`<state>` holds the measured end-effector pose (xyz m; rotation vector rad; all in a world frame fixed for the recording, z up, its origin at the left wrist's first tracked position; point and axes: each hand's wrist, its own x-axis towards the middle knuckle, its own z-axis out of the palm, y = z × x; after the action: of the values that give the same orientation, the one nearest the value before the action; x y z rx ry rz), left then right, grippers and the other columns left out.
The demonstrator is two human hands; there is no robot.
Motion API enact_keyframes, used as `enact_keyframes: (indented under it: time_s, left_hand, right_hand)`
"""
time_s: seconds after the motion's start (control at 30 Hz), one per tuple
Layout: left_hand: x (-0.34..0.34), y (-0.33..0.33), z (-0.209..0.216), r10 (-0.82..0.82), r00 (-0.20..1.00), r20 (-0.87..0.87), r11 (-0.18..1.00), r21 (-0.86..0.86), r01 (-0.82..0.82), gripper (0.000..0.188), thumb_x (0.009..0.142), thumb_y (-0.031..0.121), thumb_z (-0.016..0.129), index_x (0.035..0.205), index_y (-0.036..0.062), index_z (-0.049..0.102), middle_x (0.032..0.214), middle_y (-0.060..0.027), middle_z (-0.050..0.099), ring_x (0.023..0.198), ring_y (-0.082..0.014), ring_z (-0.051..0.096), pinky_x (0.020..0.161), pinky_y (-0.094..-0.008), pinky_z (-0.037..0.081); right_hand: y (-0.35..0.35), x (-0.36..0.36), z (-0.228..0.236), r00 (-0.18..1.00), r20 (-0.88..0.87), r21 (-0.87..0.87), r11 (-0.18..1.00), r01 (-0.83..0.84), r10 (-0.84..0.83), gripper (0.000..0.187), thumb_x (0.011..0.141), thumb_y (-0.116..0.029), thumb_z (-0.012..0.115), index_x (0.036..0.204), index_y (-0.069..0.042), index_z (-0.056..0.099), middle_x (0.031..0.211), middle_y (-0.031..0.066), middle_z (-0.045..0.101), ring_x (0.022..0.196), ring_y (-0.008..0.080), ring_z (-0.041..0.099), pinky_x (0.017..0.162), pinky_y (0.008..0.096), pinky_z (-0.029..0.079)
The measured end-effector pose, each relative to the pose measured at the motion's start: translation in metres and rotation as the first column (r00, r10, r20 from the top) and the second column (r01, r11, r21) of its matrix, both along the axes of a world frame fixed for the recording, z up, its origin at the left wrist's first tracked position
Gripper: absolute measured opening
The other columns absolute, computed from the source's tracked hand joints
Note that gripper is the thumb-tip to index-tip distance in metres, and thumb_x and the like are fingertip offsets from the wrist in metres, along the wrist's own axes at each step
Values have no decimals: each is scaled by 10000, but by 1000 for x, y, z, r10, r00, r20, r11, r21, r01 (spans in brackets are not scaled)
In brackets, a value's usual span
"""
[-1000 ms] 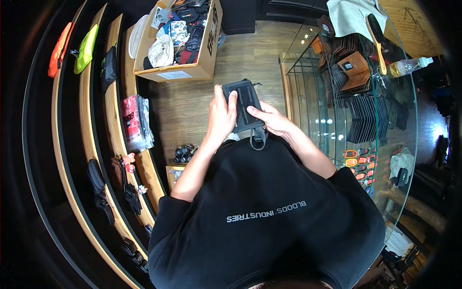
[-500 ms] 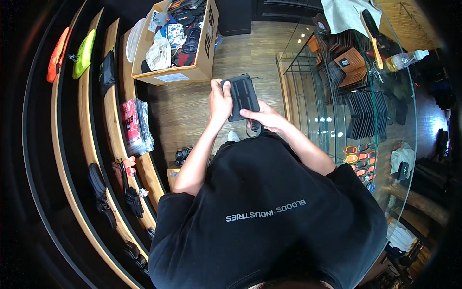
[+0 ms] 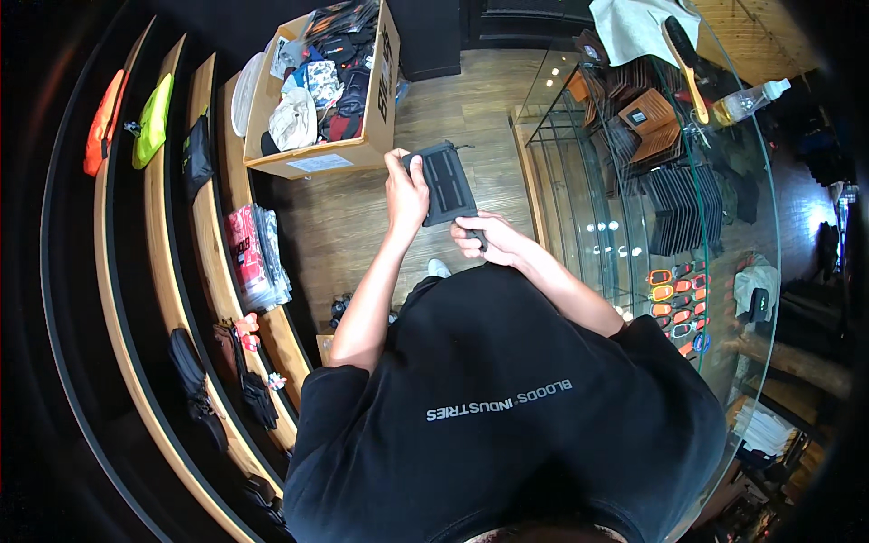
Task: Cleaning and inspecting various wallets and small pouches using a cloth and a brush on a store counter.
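A flat black zip pouch [image 3: 450, 184] is held up in front of my chest, its ribbed face toward me. My left hand [image 3: 407, 193] grips its left side, with the thumb along the edge. At the lower right corner, my right hand [image 3: 493, 237] has its fingers curled around a dark strap that comes off the pouch. The strap's end pokes out below those fingers. A short cord sticks out from the pouch's top right corner. Its back is hidden from view.
A cardboard box [image 3: 362, 149] of caps and bags stands ahead on the wood floor [image 3: 489, 100]. Wooden shelves [image 3: 231, 181] with pouches and packaged cloth curve along the left. At right, a glass display case [image 3: 597, 208] carries a brush [image 3: 685, 68] and a spray bottle [image 3: 751, 101].
My right thumb has slid off the pouch's face to its lower corner. The strap loop that hung below is now gathered in my right fingers. The pouch has shifted slightly left.
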<state>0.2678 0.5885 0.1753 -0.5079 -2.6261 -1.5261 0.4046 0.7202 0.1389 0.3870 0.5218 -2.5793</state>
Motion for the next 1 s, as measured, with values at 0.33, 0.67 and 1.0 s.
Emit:
enact_keyframes:
  time_s: [0.33,0.67,1.0]
  left_hand:
    - [27,-5,-26,-125,988,96,987,116,113,256,1022,226,467,1183,37,529,1016,-199,637,959,-303,624,868,-393,475]
    - [37,20,-89,-657,409,633,696,300,652,453,972,440,568,1128,20,633,1047,-69,640,1004,-148,562,923,-303,421]
    - [124,68,-103,-798,379,468,522,224,823,357,917,331,690,814,7,582,702,-42,588,666,-121,522,640,-304,459]
  right_hand:
    - [-17,15,21,979,26,649,749,136,-200,342,1027,-387,473,1201,-93,494,597,-1,461,430,86,433,362,241,343]
    - [-15,109,-12,992,-30,952,299,67,-126,423,981,-457,552,1132,-62,541,659,-13,482,562,100,454,536,286,404]
    - [-24,205,-4,822,130,885,439,156,-554,338,918,-347,686,1010,-22,666,680,31,635,518,88,570,483,261,459]
